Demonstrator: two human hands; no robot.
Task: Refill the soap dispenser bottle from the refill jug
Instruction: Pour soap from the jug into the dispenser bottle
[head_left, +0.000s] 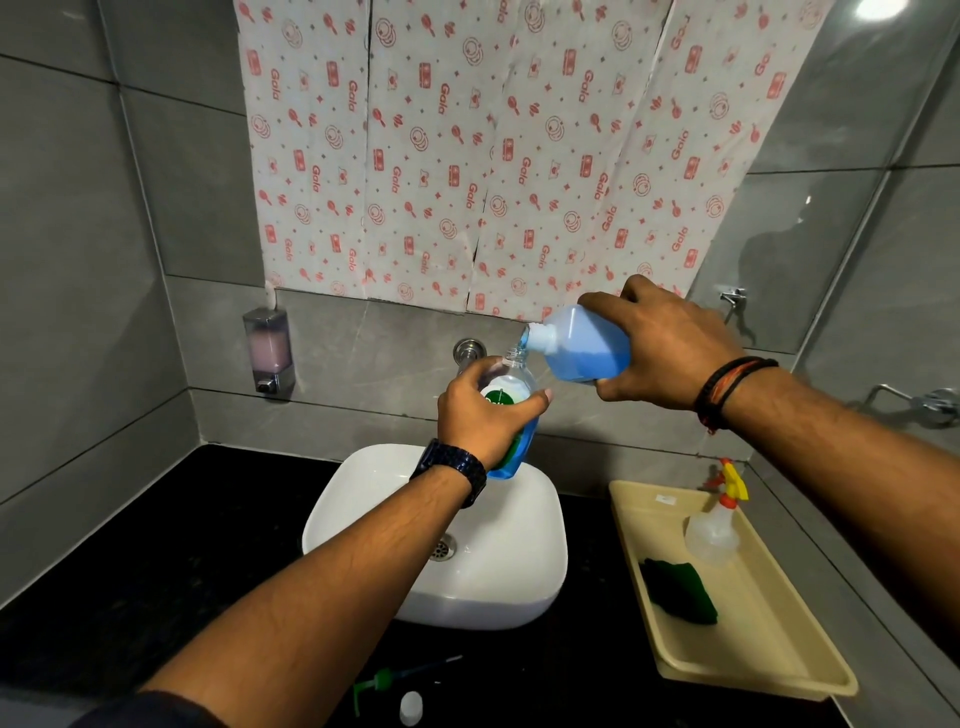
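right grip (670, 348) wrapped round the refill jug (587, 345), long axis lying 3-to-9, spout at 9 o'clock just over the soap dispenser bottle (511, 382) neck. left grip (478, 421) clamps that bottle, neck leaning toward 1, above the sink (558, 519). we judge alignment tight.
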